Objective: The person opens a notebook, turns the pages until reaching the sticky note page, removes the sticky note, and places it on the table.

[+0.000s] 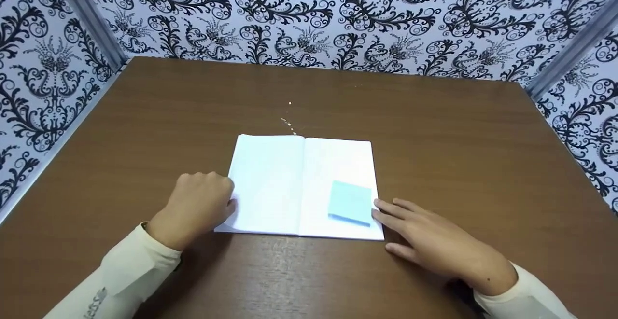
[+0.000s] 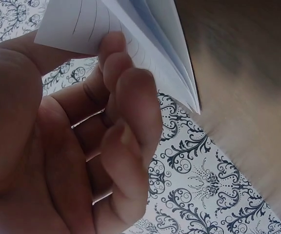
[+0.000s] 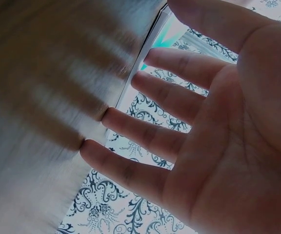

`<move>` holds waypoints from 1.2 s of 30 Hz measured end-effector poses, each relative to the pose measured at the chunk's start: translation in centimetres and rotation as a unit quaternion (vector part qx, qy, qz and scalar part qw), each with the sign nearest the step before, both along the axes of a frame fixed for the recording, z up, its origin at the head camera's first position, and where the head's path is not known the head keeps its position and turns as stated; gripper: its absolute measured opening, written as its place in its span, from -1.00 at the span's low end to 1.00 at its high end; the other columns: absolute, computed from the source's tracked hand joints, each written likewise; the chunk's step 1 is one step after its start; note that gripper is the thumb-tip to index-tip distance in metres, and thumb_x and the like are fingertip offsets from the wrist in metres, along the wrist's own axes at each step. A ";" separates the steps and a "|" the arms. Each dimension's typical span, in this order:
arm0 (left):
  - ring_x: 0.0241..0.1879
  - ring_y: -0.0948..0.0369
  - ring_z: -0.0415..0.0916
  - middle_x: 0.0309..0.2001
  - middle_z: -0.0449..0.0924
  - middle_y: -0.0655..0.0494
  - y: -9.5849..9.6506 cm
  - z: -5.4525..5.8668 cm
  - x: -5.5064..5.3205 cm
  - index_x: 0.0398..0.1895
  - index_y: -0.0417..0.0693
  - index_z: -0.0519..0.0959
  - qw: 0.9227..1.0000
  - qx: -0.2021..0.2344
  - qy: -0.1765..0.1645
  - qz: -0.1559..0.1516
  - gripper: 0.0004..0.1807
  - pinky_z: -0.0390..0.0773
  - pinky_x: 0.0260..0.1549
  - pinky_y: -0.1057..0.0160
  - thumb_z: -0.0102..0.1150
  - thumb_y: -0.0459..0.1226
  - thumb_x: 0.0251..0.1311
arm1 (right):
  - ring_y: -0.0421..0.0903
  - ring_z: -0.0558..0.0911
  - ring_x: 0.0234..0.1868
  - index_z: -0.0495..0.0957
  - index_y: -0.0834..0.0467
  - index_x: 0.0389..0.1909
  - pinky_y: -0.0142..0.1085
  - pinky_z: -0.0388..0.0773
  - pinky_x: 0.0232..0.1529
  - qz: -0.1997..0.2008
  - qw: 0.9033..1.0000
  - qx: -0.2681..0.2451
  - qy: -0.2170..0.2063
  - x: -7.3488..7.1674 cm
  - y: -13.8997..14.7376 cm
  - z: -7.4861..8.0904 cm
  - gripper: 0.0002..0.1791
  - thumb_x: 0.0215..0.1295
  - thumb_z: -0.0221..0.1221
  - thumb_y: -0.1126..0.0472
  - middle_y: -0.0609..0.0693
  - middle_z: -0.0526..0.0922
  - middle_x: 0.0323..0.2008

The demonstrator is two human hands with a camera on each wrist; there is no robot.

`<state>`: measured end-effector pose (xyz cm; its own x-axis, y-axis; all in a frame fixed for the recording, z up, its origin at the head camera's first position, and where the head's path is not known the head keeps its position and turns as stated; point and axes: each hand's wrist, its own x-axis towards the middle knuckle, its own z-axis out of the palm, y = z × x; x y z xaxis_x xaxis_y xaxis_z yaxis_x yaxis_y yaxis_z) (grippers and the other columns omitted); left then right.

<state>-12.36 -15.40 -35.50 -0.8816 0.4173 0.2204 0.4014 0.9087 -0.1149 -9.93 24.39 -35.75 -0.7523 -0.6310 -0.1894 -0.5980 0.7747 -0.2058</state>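
An open notebook (image 1: 268, 184) lies on the table with a pad of light-blue sticky notes (image 1: 350, 202) on its right page. At the notebook's left edge my left hand (image 1: 200, 205) has its fingers curled. The left wrist view shows that hand pinching a lined page (image 2: 77, 27) between thumb and fingers, the page lifted from those beneath. My right hand (image 1: 429, 237) rests by the notebook's right edge, fingers spread, with fingertips beside the sticky notes. From the right wrist view, its fingers (image 3: 145, 136) reach straight to the table and page edge, and the palm holds nothing.
The brown wooden table (image 1: 434, 131) extends around the notebook. Small pale crumbs (image 1: 288, 123) lie beyond the notebook's top edge. Black-and-white patterned panels (image 1: 309, 20) stand along the table's far side and both sides.
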 end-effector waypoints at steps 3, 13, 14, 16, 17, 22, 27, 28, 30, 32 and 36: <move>-0.68 0.23 0.05 -0.81 0.29 0.09 0.1 -0.2 0.0 -0.82 -0.10 0.37 1.000 -0.001 -0.010 0.001 -0.57 0.18 -0.81 0.17 0.43 -0.25 -0.03 | 0.35 0.31 0.43 0.33 0.08 0.45 0.30 0.36 0.25 -0.001 1.000 0.001 -0.001 0.0 0.1 -0.1 -0.36 0.43 0.15 -0.04 0.07 0.25 0.52; -0.70 0.23 0.09 -0.80 0.26 0.11 -0.1 -0.3 0.1 -0.81 -0.09 0.36 0.999 -0.016 -0.039 0.015 -0.53 0.20 -0.80 0.19 0.47 -0.18 -0.03 | 0.34 0.32 0.43 0.33 0.06 0.46 0.30 0.37 0.24 0.001 1.000 0.009 0.004 -0.1 -0.1 0.2 -0.36 0.43 0.15 -0.05 0.06 0.25 0.51; -0.70 0.24 0.07 -0.80 0.22 0.14 -0.1 -0.2 0.2 -0.82 -0.08 0.35 0.999 -0.024 -0.029 0.022 -0.51 0.18 -0.80 0.20 0.49 -0.15 -0.04 | 0.34 0.32 0.43 0.33 0.06 0.46 0.30 0.37 0.24 0.002 1.000 0.010 0.005 -0.2 -0.2 0.3 -0.36 0.43 0.15 -0.05 0.06 0.26 0.51; -0.69 0.25 0.02 -0.80 0.13 0.18 -0.2 0.1 0.2 -0.83 -0.07 0.31 0.999 -0.033 -0.002 0.034 -0.45 0.13 -0.80 0.23 0.52 -0.09 -0.08 | 0.34 0.32 0.43 0.33 0.06 0.46 0.30 0.37 0.24 0.003 1.000 0.011 0.005 -0.2 -0.2 0.3 -0.36 0.43 0.15 -0.05 0.06 0.25 0.51; -0.69 0.25 0.01 -0.80 0.11 0.20 -0.2 0.2 0.1 -0.82 -0.07 0.31 0.999 -0.032 0.015 0.039 -0.44 0.13 -0.80 0.23 0.53 -0.06 -0.09 | 0.34 0.32 0.43 0.32 0.07 0.46 0.30 0.37 0.24 0.003 1.000 0.012 0.004 -0.2 -0.2 0.3 -0.36 0.43 0.16 -0.04 0.06 0.25 0.52; -0.76 0.13 0.31 -0.67 0.41 0.03 0.5 0.6 -0.4 -0.65 -0.13 0.48 0.994 0.030 0.101 0.032 -0.58 0.29 -0.81 0.13 0.47 -0.06 -0.02 | 0.34 0.32 0.43 0.31 0.07 0.46 0.28 0.37 0.25 0.002 1.000 0.012 0.003 -0.1 -0.3 0.2 -0.35 0.42 0.17 -0.04 0.05 0.24 0.52; -0.34 -0.08 0.62 -0.29 0.65 -0.09 3.3 0.9 -1.3 -0.34 -0.11 0.65 0.990 0.066 0.126 -0.001 -0.71 0.50 -0.40 -0.05 0.38 -0.06 0.09 | 0.32 0.32 0.43 0.31 0.04 0.47 0.29 0.36 0.25 0.004 1.000 0.011 -0.001 -0.2 -0.3 0.1 -0.35 0.44 0.14 -0.08 0.05 0.24 0.52; -0.25 -0.10 0.62 -0.23 0.66 -0.10 4.2 1.0 -1.5 -0.28 -0.10 0.66 0.991 0.065 0.119 -0.014 -0.70 0.51 -0.29 -0.09 0.36 -0.05 0.11 | 0.31 0.33 0.43 0.32 0.04 0.46 0.28 0.36 0.26 0.003 1.000 0.010 -0.002 -0.2 -0.3 0.2 -0.36 0.44 0.14 -0.07 0.05 0.25 0.52; -0.08 -0.12 0.62 -0.09 0.66 -0.11 6.2 1.1 -2.0 -0.17 -0.09 0.66 0.993 0.063 0.091 -0.039 -0.64 0.52 -0.11 -0.14 0.31 -0.01 0.16 | 0.27 0.36 0.42 0.33 0.06 0.46 0.25 0.37 0.26 -0.001 1.000 0.005 -0.001 -0.3 -0.2 0.6 -0.37 0.44 0.14 -0.05 0.07 0.27 0.50; 0.06 -0.14 0.58 0.02 0.64 -0.14 8.0 1.1 -2.4 -0.06 -0.10 0.65 0.995 0.059 0.054 -0.062 -0.58 0.52 0.01 -0.17 0.27 0.02 0.20 | 0.22 0.38 0.42 0.34 0.08 0.45 0.22 0.39 0.27 -0.010 1.000 0.001 0.006 -0.5 -0.1 1.0 -0.37 0.44 0.15 -0.03 0.09 0.30 0.49; 0.14 -0.17 0.57 0.11 0.62 -0.16 10.2 1.0 -2.3 0.03 -0.10 0.63 0.997 0.034 0.016 -0.074 -0.49 0.60 -0.03 -0.16 0.28 0.08 0.20 | 0.20 0.36 0.44 0.35 0.09 0.44 0.21 0.38 0.29 -0.021 0.999 -0.004 0.030 -0.7 -0.5 1.7 -0.37 0.42 0.17 -0.02 0.10 0.32 0.47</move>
<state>-14.66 -5.19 -34.48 -0.8038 0.5251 0.2794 0.5287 0.8460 -0.0690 -10.67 23.84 -34.01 -0.7881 -0.5999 -0.1381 -0.5766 0.7979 -0.1756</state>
